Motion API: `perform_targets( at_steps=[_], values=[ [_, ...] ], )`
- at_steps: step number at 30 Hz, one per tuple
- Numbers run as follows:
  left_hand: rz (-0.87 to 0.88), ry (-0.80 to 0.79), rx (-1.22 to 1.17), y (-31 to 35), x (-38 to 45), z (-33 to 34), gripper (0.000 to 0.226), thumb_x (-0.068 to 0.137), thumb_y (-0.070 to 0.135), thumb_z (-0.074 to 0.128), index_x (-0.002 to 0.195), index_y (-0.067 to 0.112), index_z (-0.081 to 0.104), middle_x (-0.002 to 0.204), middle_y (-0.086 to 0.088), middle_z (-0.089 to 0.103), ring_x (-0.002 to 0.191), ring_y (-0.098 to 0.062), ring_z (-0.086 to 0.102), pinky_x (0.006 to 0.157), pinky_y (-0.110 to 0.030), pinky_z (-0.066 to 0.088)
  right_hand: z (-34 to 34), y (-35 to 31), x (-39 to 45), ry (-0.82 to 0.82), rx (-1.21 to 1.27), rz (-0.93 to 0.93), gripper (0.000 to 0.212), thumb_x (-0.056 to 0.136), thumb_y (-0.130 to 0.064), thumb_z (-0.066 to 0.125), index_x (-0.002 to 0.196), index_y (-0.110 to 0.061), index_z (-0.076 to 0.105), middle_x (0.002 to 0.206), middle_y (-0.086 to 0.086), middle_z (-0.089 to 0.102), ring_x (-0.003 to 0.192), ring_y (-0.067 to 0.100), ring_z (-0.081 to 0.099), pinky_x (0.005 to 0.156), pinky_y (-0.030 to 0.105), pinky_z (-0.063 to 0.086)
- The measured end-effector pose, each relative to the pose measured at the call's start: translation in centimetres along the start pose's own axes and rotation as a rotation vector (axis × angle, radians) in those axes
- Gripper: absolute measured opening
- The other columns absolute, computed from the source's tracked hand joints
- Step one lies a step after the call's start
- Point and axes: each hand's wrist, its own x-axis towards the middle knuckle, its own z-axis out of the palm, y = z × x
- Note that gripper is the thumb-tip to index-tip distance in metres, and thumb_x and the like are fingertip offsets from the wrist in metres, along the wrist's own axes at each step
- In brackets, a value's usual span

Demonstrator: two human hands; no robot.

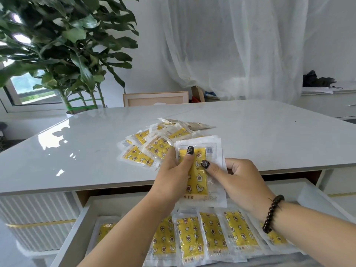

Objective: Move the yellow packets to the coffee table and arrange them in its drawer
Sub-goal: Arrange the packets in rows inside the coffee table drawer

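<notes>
Both hands hold one small stack of yellow packets above the tabletop's near edge, over the open drawer. Left hand grips the stack's left side, thumb curled across the top packet's yellow face. Right hand grips the right side, thumb pressing the front, other fingers curled behind. Top packet stands roughly upright, clear wrapper with a white border, barcode at its upper right. Exact count in the stack: cannot tell.

Loose pile of the same packets lies on the tabletop near the middle, just beyond the hands, overlapping and fanned at mixed angles. A paler packet pokes out at the pile's far side.

Drawer sits pulled out below the near edge. A row of packets lies flat inside, side by side, long axes pointing away from the camera, slightly overlapped. Left forearm covers part of the row; at least six show.

Right wrist wears a dark bead bracelet. Thumbnails are dark.

Beyond the far left corner stands a leafy plant. A wooden frame leans behind the far edge, sheer curtain behind that. A dark bundle rests on a white sideboard at far right.
</notes>
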Motion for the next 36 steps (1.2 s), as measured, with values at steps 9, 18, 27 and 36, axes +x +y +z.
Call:
perform_targets(
  at_steps=[9, 18, 27, 36],
  values=[
    [-0.09, 0.609, -0.379, 2.1, 1.8, -4.2, 0.015, 0.091, 0.031, 0.057, 0.1, 0.019, 0.062, 0.088, -0.004, 0.067, 0.076, -0.024, 0.066, 0.078, -0.047, 0.059, 0.6, -1.8, 6.5, 0.245, 0.126, 0.082, 0.014, 0.085, -0.016, 0.064, 0.071, -0.015, 0.065, 0.069, 0.002, 0.07, 0.068, 0.018, 0.068, 0.06, 0.027, 0.051],
    [0.009, 0.923, -0.348, 2.1, 2.6, -6.1, 0.032, 0.096, 0.034, 0.048, 0.123, 0.017, 0.053, 0.078, 0.006, 0.053, 0.058, -0.011, 0.051, 0.049, -0.024, 0.038, 3.3, 0.6, 10.3, -0.031, -0.454, 0.179, 0.095, 0.057, -0.068, 0.073, 0.137, -0.03, 0.039, 0.136, 0.001, 0.044, 0.124, 0.024, 0.047, 0.102, 0.041, 0.043],
    [-0.133, 0.912, -0.458, 1.8, 2.6, -6.6, 0.06, 0.093, 0.055, 0.049, 0.131, 0.009, 0.049, 0.091, 0.0, 0.058, 0.076, -0.018, 0.057, 0.065, -0.031, 0.049, 3.6, 1.1, 9.2, 0.252, -0.525, -0.047, 0.034, 0.098, -0.025, 0.039, 0.132, -0.019, 0.044, 0.105, 0.008, 0.064, 0.082, 0.026, 0.058, 0.068, 0.032, 0.046],
    [-0.076, 0.814, -0.361, 1.6, 2.6, -5.6, 0.076, 0.088, 0.042, 0.063, 0.149, 0.046, 0.017, 0.145, 0.006, 0.042, 0.114, -0.026, 0.061, 0.091, -0.046, 0.055, 5.0, 0.4, 9.8, 0.034, -0.938, -0.285, 0.039, 0.098, -0.018, 0.038, 0.133, -0.034, 0.048, 0.145, 0.002, 0.038, 0.109, 0.027, 0.057, 0.081, 0.034, 0.047]
  ],
)
